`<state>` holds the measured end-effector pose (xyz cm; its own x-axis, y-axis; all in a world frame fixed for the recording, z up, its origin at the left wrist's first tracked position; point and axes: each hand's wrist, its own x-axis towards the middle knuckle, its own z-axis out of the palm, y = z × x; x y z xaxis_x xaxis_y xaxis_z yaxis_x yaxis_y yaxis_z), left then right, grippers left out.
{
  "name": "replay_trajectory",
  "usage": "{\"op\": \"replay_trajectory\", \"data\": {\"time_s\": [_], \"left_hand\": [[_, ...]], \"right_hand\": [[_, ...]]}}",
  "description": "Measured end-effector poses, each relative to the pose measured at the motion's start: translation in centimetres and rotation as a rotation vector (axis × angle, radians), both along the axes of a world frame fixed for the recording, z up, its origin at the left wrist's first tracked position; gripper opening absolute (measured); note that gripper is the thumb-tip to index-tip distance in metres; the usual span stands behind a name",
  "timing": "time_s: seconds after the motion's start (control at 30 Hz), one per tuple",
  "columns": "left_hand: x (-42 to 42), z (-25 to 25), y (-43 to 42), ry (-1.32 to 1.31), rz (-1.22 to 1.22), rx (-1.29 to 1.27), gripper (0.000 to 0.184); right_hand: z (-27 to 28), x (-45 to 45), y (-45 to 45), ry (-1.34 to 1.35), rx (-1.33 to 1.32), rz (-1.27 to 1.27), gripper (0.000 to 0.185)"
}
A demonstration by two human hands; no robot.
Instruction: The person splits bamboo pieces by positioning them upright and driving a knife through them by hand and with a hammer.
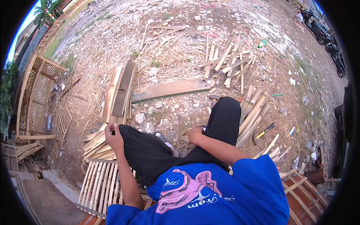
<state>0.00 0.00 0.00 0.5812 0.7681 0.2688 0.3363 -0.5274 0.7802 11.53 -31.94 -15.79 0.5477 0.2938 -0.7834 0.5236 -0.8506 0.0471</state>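
Grey, stony ground (168, 78) littered with rubble and dry straw spreads across an outdoor yard, with a lattice frame (37, 95) at the left edge and parked motorbikes (325, 35) at the upper right. A weathered plank (170, 90) lies crosswise on the ground ahead of the knees, and beyond it the rubble is mostly open up to a few thin sticks (161, 35). Either side is tighter: curved bamboo pieces (122, 90) lie to the left of the plank, a loose heap of split sticks (230, 63) at its right end, and longer strips (253, 112) beside the right knee. A tool with a yellow-and-black handle (265, 130) lies farther right, well apart from both hands. The left hand (114, 139) is at the left knee, fingers bent, its grip just beside the pale bamboo strips (98, 144) stacked on that side; whether it pinches anything I cannot tell. The right hand (196, 135) sits by the inner side of the right knee, fingers curled, and its hold is equally unclear
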Motion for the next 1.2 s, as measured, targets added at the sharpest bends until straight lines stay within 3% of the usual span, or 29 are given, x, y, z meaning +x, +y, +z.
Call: {"op": "replay_trajectory", "data": {"time_s": [0.07,0.17,0.2,0.27,0.37,0.4,0.47,0.53,0.73,0.8,0.9,0.97,1.1,1.2], "left_hand": [[0.2,0.3,-0.2,0.019,0.023,0.054,0.015],[1.1,2.8,-2.9,0.282,-0.100,0.434,0.016],[1.0,2.9,-3.4,0.307,-0.226,0.400,0.020],[1.6,5.1,-7.8,0.279,-0.460,0.068,0.021],[1.8,11.4,-17.0,0.223,-1.077,0.363,0.025],[1.7,13.6,-19.9,0.143,-1.298,0.392,0.027],[1.2,17.9,-23.9,-0.083,-1.637,0.367,0.035],[1.0,20.6,-26.4,-0.339,-1.703,0.396,0.035],[1.7,23.9,-29.7,-0.558,-1.775,0.302,0.032],[1.8,23.3,-30.2,-0.440,-1.867,0.275,0.032],[2.5,22.2,-31.7,-0.370,-1.998,0.203,0.032],[2.4,21.3,-31.9,-0.277,-2.022,0.215,0.034],[2.5,17.5,-33.5,-0.090,-2.187,-0.238,0.045],[2.7,14.5,-32.0,0.026,-2.052,-0.005,0.047]], "right_hand": [[0.3,0.2,0.3,0.069,0.017,0.064,0.061],[0.8,1.4,0.0,0.077,0.056,0.127,0.049],[0.9,1.2,-0.2,0.078,0.071,0.152,0.047],[1.0,1.6,-0.5,0.066,0.099,0.199,0.043],[1.1,1.6,-0.1,0.194,0.040,0.304,0.044],[0.4,1.6,-0.5,0.223,0.093,0.317,0.052],[1.6,1.6,-0.4,0.202,0.072,0.357,0.047],[3.3,1.5,-0.6,0.176,0.097,0.334,0.043],[-0.1,2.3,0.0,0.287,0.071,0.341,0.036],[-1.6,2.4,1.1,0.342,0.047,0.335,0.038],[3.2,1.2,0.9,0.376,0.136,0.122,0.041],[3.5,1.7,2.1,0.368,0.242,0.083,0.041],[3.3,1.7,3.0,0.338,0.309,0.070,0.040],[2.9,1.9,3.4,0.308,0.276,0.112,0.039]]}}
